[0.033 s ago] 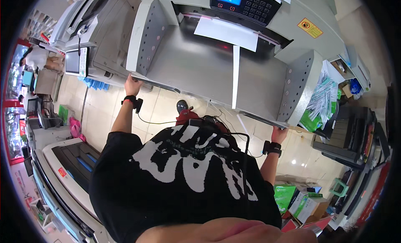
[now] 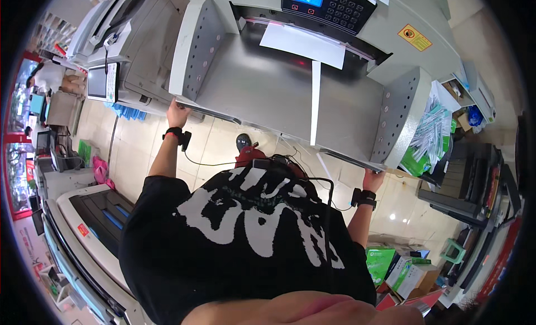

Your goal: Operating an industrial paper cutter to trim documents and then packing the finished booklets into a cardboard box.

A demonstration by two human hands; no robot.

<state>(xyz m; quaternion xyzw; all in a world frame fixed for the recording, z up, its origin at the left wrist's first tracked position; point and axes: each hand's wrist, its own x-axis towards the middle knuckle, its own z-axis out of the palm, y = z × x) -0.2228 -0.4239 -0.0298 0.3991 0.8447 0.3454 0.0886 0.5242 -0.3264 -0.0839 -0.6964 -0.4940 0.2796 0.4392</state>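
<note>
My left hand [image 2: 177,113] is closed on the front left edge of a grey cutting machine's metal table [image 2: 234,85]. My right hand [image 2: 372,180] grips the same table's front right edge, fingers partly hidden beneath it. On the bed, a white paper sheet [image 2: 301,44] lies at the back under the machine's mouth, and a narrow white strip [image 2: 315,101] runs from it toward the front. A small red light spot shows just left of the strip. Above sits a control panel [image 2: 328,11] with a lit blue screen, between the raised side walls.
Copiers [image 2: 142,62] stand left of the cutter. A long machine [image 2: 84,224] is at the lower left. A pile of paper strips [image 2: 430,129], a dark machine [image 2: 458,185] and green boxes [image 2: 381,261] are on the right. Cables hang over the tiled floor [image 2: 206,152] near my foot.
</note>
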